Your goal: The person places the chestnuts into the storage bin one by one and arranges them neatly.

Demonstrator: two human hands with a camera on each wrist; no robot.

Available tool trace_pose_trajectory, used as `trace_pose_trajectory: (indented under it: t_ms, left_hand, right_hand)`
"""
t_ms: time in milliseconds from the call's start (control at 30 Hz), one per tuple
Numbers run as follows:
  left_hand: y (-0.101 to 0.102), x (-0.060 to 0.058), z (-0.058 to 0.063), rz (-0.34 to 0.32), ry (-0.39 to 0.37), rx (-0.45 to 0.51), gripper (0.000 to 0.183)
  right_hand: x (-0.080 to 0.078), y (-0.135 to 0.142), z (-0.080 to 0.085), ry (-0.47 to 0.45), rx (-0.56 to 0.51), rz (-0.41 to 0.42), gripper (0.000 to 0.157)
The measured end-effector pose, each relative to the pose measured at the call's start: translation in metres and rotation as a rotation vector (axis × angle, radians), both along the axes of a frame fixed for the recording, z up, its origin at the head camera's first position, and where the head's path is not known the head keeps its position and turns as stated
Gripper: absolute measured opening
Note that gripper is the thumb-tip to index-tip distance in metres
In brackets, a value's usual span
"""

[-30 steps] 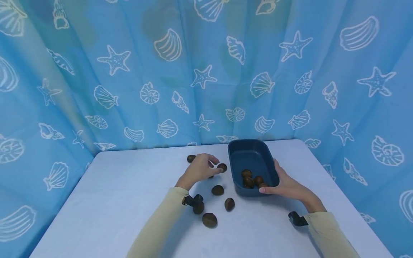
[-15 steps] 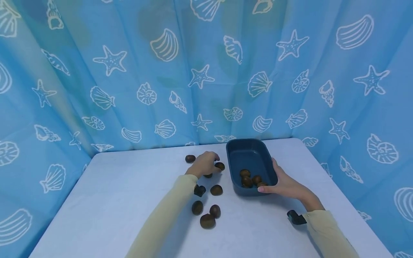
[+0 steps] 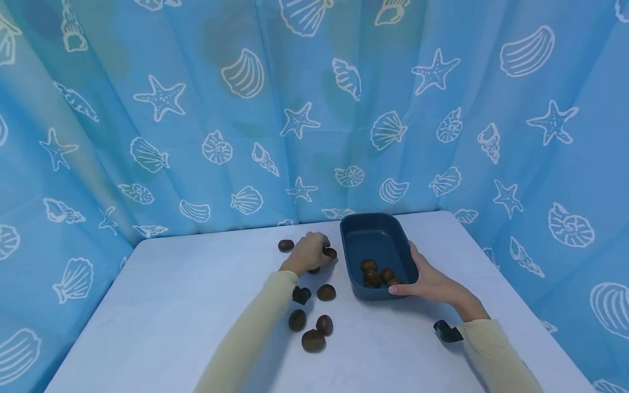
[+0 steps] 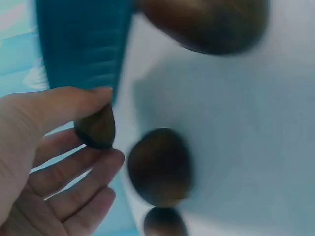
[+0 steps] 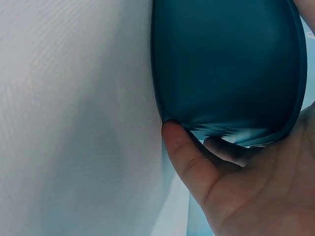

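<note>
My left hand [image 3: 308, 254] is at the back of the table, left of a dark blue rectangular tub [image 3: 346, 243]. Between thumb and fingers it pinches a brown chestnut [image 4: 98, 129], partly covered by the thumb. Another chestnut [image 3: 313, 271] lies half hidden below that hand. My right hand [image 3: 434, 281] grips the tub at its near right corner, thumb [image 5: 189, 160] against the outside wall. Several chestnuts [image 3: 372, 279] sit together at the tub's near end; the right thumb partly overlaps one of them.
One chestnut [image 3: 286, 245] lies alone near the table's back edge. Toward the front are a chestnut [image 3: 326, 292] and a loose group of three, with the largest chestnut [image 3: 313, 341] nearest. A blue shell-print curtain [image 3: 295, 153] hangs behind the white table [image 3: 196, 305].
My left thumb and fingers have closed on the chestnut beside the tub. One chestnut in front has rolled left toward two others. The right hand has kept its grip on the tub.
</note>
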State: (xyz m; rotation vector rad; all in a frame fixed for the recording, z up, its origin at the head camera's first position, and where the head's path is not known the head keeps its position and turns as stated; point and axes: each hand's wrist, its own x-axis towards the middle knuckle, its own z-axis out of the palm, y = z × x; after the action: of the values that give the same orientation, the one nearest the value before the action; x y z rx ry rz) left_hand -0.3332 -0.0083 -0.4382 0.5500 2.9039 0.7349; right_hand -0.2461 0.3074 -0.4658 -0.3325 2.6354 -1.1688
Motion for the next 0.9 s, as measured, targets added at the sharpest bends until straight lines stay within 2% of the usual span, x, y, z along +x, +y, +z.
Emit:
trace_pose_trajectory:
  t_ms: [267,400,600,900]
  left_hand:
    - [-0.002,0.009,0.034,0.003,0.024,0.307,0.031]
    - [0.011,0.016,0.045,0.011,0.009,0.364,0.037]
    - [0.030,0.021,0.038,-0.029,-0.001,0.317,0.037]
    - [0.050,0.017,0.026,-0.167,0.031,0.138,0.031]
  right_hand:
    - [0.000,0.005,0.004,0.005,0.022,-0.012,0.135]
    - [0.000,0.006,0.002,0.010,0.018,-0.009,0.134]
    - [0.002,0.003,0.001,0.000,0.005,-0.004,0.133]
    - [0.000,-0.001,-0.001,-0.004,-0.006,0.004,0.132]
